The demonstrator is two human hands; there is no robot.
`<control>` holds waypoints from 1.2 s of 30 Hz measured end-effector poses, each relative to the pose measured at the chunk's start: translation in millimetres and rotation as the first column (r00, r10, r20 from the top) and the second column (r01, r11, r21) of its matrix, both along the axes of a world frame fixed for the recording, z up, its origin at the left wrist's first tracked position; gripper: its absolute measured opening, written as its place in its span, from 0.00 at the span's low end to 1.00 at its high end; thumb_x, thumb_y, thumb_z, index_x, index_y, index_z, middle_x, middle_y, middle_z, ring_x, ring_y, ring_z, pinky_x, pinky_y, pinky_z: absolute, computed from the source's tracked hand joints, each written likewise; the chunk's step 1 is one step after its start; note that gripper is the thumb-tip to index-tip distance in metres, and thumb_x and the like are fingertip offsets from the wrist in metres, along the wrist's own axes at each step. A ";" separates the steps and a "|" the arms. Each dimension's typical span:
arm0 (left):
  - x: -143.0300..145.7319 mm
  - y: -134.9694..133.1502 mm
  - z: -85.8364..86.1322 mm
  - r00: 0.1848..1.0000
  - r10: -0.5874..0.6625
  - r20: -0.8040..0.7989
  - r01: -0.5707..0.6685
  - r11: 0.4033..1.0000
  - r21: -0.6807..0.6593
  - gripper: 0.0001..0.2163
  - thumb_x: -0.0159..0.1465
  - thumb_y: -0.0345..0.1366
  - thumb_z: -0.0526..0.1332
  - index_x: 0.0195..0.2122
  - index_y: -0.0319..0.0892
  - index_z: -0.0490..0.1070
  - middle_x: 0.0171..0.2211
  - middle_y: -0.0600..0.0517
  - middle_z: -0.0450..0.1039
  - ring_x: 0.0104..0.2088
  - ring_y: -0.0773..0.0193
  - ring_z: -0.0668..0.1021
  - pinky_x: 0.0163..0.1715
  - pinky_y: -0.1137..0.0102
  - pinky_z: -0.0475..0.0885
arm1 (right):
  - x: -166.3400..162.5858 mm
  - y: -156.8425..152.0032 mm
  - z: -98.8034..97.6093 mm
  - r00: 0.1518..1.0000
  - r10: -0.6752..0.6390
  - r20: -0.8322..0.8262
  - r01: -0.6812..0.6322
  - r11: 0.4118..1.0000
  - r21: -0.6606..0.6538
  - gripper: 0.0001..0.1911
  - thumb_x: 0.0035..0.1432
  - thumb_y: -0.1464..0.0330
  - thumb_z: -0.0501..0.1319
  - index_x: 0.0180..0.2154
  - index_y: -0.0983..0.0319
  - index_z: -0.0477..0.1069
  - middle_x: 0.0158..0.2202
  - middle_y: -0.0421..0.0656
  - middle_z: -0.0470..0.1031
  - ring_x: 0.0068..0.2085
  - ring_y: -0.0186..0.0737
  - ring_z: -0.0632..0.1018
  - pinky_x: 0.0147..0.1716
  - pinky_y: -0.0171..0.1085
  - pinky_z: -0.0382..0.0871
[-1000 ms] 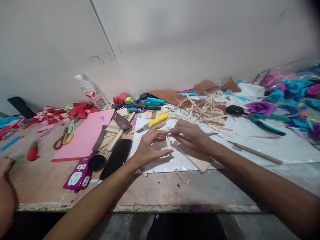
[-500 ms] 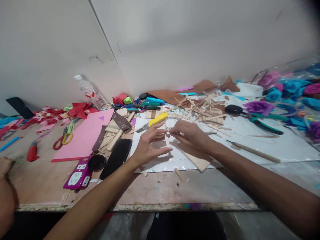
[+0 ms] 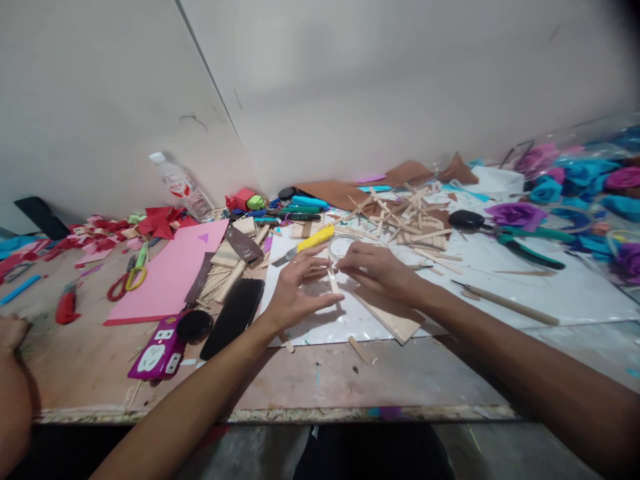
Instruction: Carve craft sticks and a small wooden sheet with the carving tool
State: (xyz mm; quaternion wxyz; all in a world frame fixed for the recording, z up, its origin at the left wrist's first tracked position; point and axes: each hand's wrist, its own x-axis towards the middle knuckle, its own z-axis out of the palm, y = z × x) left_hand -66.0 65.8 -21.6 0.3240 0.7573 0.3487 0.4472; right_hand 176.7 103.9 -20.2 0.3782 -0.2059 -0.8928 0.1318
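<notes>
My left hand and my right hand meet over a white sheet at the table's middle. Together they pinch a small thin wooden stick, the left from the left side and the right from above right. A flat wooden board lies under my right wrist. Just behind my fingers stands a small clear cup. A heap of wooden sticks lies beyond the hands.
A yellow-handled knife, pink paper, red-and-green scissors, a purple power strip, a black case and a water bottle sit left. Pliers, an awl and paper flowers lie right. Another person's hand shows at the left edge.
My hands have shifted slightly away from me with the stick between them. The rest of the table looks the same.
</notes>
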 end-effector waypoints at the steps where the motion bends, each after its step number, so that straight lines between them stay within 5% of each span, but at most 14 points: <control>1: 0.4 -0.3 0.5 1.000 -0.008 0.008 0.009 1.000 -0.013 0.26 0.52 0.40 0.80 0.52 0.45 0.77 0.65 0.41 0.68 0.61 0.47 0.78 0.55 0.52 0.82 | -0.2 -0.2 0.6 1.000 -0.001 -0.001 0.001 1.000 -0.007 0.07 0.73 0.69 0.58 0.47 0.59 0.75 0.41 0.44 0.74 0.41 0.40 0.77 0.40 0.39 0.71; 6: 2.4 -1.3 2.9 0.998 -0.046 0.051 0.048 0.998 -0.046 0.25 0.53 0.40 0.80 0.50 0.44 0.76 0.66 0.40 0.67 0.55 0.50 0.83 0.57 0.50 0.80 | -1.8 -1.4 2.8 1.000 -0.027 -0.011 0.027 0.999 -0.025 0.07 0.74 0.70 0.57 0.45 0.61 0.74 0.41 0.45 0.75 0.41 0.40 0.76 0.40 0.39 0.70; 18: 3.6 -3.4 8.8 0.999 0.045 -0.028 -0.044 0.998 0.046 0.25 0.53 0.42 0.80 0.50 0.46 0.77 0.60 0.43 0.70 0.61 0.48 0.77 0.60 0.50 0.78 | -4.1 -4.6 2.7 0.996 -0.074 -0.041 0.073 0.997 -0.009 0.07 0.72 0.71 0.58 0.47 0.60 0.74 0.41 0.45 0.74 0.40 0.40 0.76 0.39 0.38 0.69; 25: 3.5 -2.0 4.2 0.999 0.047 -0.008 -0.047 0.999 0.022 0.29 0.53 0.43 0.79 0.54 0.46 0.76 0.64 0.41 0.67 0.51 0.53 0.84 0.51 0.54 0.84 | -6.3 -8.1 4.7 0.995 -0.082 -0.048 0.083 0.996 0.021 0.06 0.72 0.70 0.59 0.43 0.62 0.76 0.37 0.45 0.77 0.39 0.41 0.76 0.39 0.39 0.69; 36: 1.9 -3.3 2.8 0.999 0.040 -0.030 -0.039 0.999 0.018 0.29 0.54 0.41 0.79 0.57 0.48 0.76 0.67 0.42 0.65 0.59 0.48 0.80 0.56 0.53 0.82 | -4.7 -4.4 4.2 0.994 -0.093 -0.054 0.095 0.995 0.035 0.06 0.71 0.71 0.60 0.43 0.62 0.76 0.37 0.45 0.77 0.38 0.40 0.76 0.38 0.38 0.68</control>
